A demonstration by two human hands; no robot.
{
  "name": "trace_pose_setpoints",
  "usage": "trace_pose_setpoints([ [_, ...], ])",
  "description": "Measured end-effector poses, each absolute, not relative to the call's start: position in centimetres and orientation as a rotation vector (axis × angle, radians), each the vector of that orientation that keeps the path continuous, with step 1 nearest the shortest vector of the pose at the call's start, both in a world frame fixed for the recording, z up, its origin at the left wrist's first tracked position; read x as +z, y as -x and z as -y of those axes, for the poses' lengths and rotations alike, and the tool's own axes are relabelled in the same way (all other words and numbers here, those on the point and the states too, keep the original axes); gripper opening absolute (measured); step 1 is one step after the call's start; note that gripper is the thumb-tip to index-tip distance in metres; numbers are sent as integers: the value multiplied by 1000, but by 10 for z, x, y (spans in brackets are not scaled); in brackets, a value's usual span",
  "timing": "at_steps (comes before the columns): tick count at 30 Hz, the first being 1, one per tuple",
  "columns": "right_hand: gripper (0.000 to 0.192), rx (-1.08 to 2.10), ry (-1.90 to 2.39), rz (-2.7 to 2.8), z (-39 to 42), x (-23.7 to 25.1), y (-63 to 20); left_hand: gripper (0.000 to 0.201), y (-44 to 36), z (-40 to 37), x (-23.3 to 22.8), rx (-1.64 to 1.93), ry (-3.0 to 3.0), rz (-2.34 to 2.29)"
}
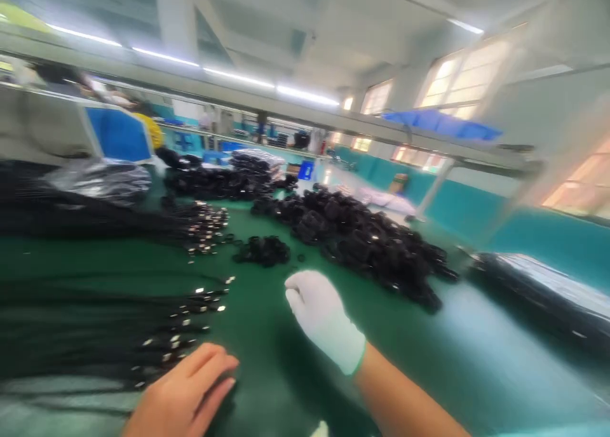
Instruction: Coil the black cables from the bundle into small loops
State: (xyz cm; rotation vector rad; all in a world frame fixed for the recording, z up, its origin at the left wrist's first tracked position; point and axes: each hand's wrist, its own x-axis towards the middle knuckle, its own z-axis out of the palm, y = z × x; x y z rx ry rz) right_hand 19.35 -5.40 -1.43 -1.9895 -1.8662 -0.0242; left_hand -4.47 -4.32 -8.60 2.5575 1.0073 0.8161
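Resting flat, fingers together, left hand beside the cable ends — gloved right hand curling loosely past them, grip unclear.

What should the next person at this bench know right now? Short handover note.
Left hand: bare, flat on the green table beside the near cable bundle; holds nothing visible.
Right hand: white glove, loosely curled above the table; grip contents unclear.
Second cable bundle lies further back on the left; big pile of black parts centre-right, small pile ahead of the glove.
Done and left: cannot tell; picture blurred.
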Motion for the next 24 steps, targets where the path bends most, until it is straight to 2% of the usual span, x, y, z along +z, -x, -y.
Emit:
trace_pose_setpoints([
  [5,31,92,1596,1823,31,-55,-128,18,82,58,-54,701,-2498,-1145],
  [11,32,77,1464,1948,28,-115,-115,11,178,11,-34,565,-2107,-1984],
  [17,29,-162,1321,2095,14,-95,-107,19,243,-52,-28,512,-1604,-2462],
  [20,35,-224,1320,2198,-9,-83,-86,31,251,-75,-29,555,-1411,-2488],
  [24,36,-153,1415,2384,-28,-85,-67,31,263,-91,-23,735,-1251,-2389],
])
